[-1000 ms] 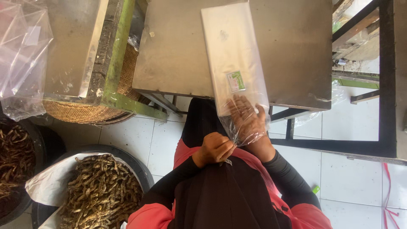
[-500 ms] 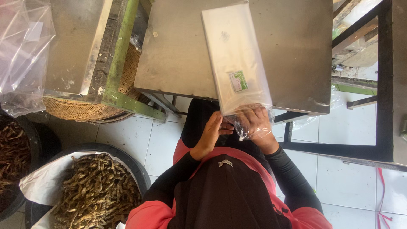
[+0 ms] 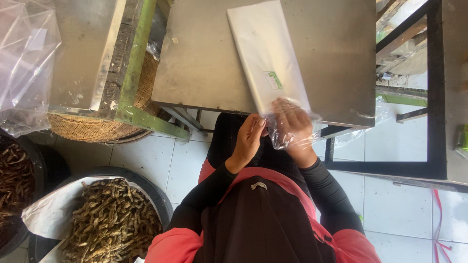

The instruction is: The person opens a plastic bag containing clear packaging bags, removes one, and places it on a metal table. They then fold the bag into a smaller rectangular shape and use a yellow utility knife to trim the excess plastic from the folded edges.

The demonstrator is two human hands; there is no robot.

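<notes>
the person sits low in the middle of the frame, both arms in black sleeves reaching up to the near edge of a grey metal bench (image 3: 204, 63). on that bench, running from the top centre down toward the hands, lies a long flat stack of clear plastic bags (image 3: 265, 53), pale and rectangular, with a small green and white label (image 3: 273, 80) printed near its lower end.

the right hand (image 3: 292, 124) is at the lower end of the stack, just off the bench edge, its fingers inside or under a crumpled clear bag (image 3: 297, 136) that wraps over the hand; its grip is closed on that plastic. the left hand (image 3: 249, 139) is just beside it, palm turned inward, fingertips pinched at the edge of the same bag, so its grip holds the film too.

at upper left hangs another bunch of clear plastic sheeting (image 3: 24, 63), beside a second metal surface with a green painted frame (image 3: 136, 63). below that frame sits a woven basket (image 3: 97, 127). at lower left a black tub (image 3: 151, 195), lined with white sheet, is heaped with dried brown pods or small fish (image 3: 112, 224); i cannot tell which. another dark tub of the same stuff (image 3: 14, 180) is at the far left edge. the floor is white tile (image 3: 404, 195).
</notes>
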